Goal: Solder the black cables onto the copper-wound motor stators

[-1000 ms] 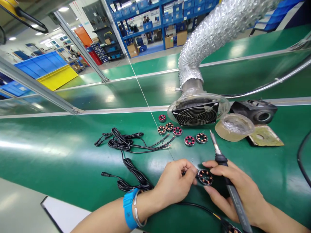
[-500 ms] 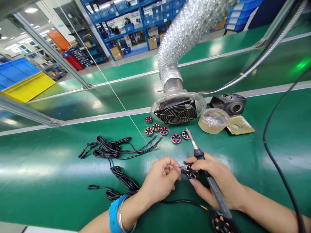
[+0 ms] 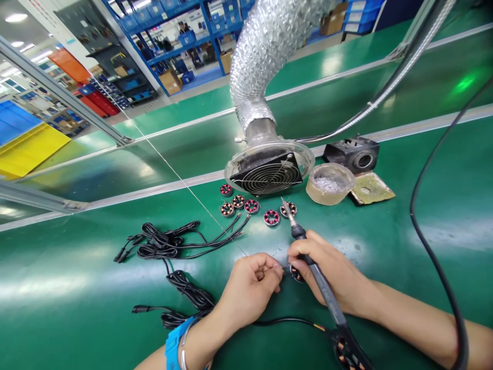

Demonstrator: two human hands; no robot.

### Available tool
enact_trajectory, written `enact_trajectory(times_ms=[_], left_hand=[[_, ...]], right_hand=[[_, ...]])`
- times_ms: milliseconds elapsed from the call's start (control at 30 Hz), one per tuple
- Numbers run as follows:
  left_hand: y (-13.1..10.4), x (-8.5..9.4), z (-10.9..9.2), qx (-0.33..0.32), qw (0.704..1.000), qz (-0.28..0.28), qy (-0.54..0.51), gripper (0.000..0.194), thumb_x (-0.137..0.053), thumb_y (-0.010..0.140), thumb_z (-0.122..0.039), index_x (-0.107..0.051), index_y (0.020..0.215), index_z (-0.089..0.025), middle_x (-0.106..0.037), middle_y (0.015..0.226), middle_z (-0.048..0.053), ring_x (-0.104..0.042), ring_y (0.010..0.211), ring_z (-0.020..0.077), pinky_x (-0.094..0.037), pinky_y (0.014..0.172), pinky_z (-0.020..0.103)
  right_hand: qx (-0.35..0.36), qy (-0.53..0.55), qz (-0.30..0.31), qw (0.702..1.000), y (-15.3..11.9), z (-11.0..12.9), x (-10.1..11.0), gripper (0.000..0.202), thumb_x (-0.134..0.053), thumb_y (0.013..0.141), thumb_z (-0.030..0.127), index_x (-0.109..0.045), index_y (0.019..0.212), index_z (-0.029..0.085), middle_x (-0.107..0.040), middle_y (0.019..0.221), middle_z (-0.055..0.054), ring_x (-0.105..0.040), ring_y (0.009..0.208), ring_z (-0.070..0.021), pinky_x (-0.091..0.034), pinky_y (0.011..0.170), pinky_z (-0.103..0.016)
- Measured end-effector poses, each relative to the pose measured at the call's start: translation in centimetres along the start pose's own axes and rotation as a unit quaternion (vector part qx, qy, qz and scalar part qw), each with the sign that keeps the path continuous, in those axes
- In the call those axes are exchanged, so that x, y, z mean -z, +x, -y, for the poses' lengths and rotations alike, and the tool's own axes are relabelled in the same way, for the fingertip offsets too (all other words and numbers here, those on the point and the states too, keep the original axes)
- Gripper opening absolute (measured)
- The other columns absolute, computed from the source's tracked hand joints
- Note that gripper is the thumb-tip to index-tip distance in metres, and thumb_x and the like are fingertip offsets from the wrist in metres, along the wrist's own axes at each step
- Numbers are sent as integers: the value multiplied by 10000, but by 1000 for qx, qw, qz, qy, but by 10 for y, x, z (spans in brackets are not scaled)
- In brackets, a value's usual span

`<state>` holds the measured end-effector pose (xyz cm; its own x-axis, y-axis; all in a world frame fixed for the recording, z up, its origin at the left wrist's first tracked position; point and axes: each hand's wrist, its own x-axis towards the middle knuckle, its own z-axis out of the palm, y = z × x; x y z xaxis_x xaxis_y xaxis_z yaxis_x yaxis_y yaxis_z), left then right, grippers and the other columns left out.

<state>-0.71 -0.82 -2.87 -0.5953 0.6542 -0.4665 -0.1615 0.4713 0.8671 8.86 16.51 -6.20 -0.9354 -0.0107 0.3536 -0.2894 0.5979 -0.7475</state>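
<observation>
My left hand [image 3: 252, 285] is closed in a pinch on thin wire beside a small round coil part [image 3: 296, 273]. A soldering iron [image 3: 321, 282] lies across my right hand [image 3: 331, 270], its tip pointing up and away. The fingers of that hand curl round the iron and over the coil part, hiding much of it. A black cable [image 3: 285, 319] runs below my hands to another coil part [image 3: 344, 352] under the iron's rear end. Several coil parts with red or copper windings, one of them a red one [image 3: 271, 218], lie beyond my hands.
A fan [image 3: 273, 177] on a silver duct [image 3: 258, 67] hangs over the bench. To its right are a round tub [image 3: 330, 190], a yellow sponge [image 3: 372, 188] and a black holder [image 3: 352, 155]. Bundled black cables [image 3: 162, 241] lie left; a thin strand slants down to my left hand.
The camera view has shifted a little. My right fingers have closed further over the coil part, which is now more hidden. The left hand still pinches near it.
</observation>
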Motion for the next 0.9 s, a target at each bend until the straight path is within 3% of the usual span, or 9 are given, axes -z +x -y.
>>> enact_trajectory(times_ms=[333,533,700,900], left_hand=[[-2,0,0,0,1000,27,3,268,-625,858,-379,-728,843,-132,-510,589,-28,-380,530,82,-313,507,202],[-2,2,-2,-17,999,30,36,288,-542,906,-375,-639,757,-149,-498,572,-32,-413,536,97,-318,517,210],[-6,5,-4,-51,995,39,81,297,-447,941,-272,-568,689,-172,-588,587,-13,-470,564,109,-353,572,217],[-11,4,-9,-70,982,51,170,309,-444,953,-281,-582,696,-178,-479,558,-44,-390,516,98,-273,504,225]], right_hand=[[31,26,-20,999,1,5,3,203,-498,918,55,-498,1049,209,-568,855,-8,-428,756,-154,-377,661,-266],[31,-32,-40,998,-6,17,5,263,-586,811,77,-512,1035,191,-525,791,-11,-406,736,-175,-351,646,-295],[51,-22,-38,998,-8,16,-2,313,-522,835,9,-513,1080,204,-558,806,-9,-415,741,-171,-357,652,-289],[25,6,-43,999,-8,15,0,281,-534,865,19,-516,1070,212,-585,821,1,-429,723,-152,-382,647,-270]])
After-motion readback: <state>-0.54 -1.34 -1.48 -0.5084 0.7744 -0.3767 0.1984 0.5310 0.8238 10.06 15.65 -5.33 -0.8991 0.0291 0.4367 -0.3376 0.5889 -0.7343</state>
